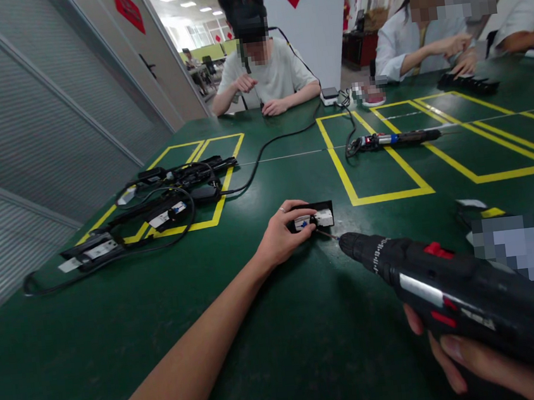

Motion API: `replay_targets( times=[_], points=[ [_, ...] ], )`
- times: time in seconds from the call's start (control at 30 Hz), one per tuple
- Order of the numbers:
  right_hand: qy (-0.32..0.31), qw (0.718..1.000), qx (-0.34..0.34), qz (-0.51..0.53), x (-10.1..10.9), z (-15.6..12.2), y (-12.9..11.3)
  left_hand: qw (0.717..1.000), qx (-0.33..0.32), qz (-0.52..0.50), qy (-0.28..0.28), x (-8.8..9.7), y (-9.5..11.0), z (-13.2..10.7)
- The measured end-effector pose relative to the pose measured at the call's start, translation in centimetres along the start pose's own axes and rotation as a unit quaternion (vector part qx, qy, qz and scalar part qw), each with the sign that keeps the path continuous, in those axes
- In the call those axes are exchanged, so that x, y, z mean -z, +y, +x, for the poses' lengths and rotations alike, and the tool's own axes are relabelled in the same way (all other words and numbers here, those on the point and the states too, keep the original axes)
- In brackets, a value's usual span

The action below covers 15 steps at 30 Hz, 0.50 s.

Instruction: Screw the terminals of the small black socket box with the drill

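A: Going left to right. Far left we've got a tangle of power strips [153,205] and black cords on the green table [120,343], lying over the yellow floor-tape lines.

B: Then our left hand [283,235]?

A: Yes. Arm comes in from bottom left, hand closed around the small black block [315,216] with a white label, fingers curled over its top, thumb at the near side. The block rests on the table, pinned there.

B: Which way does the block run?

A: Long axis roughly left-right across our view. Left hand touches it; right hand is well apart, lower right.

B: And the right?

A: Right hand [459,348] is wrapped on the grip of the black drill [447,283], fingers showing under it. Drill points up-left, bit tip [325,234] just at the block's near right corner. Touching or not, we can't tell.

B: So the block lies up and left of the drill.

A: Right, in line with the bit. Further right, a soldering iron [394,139] lies inside a yellow box. Other people sit at the far edge, their hands on their own work.
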State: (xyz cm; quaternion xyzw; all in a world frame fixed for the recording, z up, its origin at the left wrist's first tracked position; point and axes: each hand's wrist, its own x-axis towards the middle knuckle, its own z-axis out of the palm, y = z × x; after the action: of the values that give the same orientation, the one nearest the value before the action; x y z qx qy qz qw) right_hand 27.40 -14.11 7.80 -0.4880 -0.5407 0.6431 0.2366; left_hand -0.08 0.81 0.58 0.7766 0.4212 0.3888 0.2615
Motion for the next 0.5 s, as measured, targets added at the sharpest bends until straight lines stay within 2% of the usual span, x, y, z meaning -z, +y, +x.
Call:
replay_targets(
  times=[0.5],
  points=[
    [-0.003, 1.000, -0.012, -0.010, -0.38, -0.06, -0.94, 1.000, 0.003, -0.005, 0.007, -0.14, -0.17, 0.16]
  ],
)
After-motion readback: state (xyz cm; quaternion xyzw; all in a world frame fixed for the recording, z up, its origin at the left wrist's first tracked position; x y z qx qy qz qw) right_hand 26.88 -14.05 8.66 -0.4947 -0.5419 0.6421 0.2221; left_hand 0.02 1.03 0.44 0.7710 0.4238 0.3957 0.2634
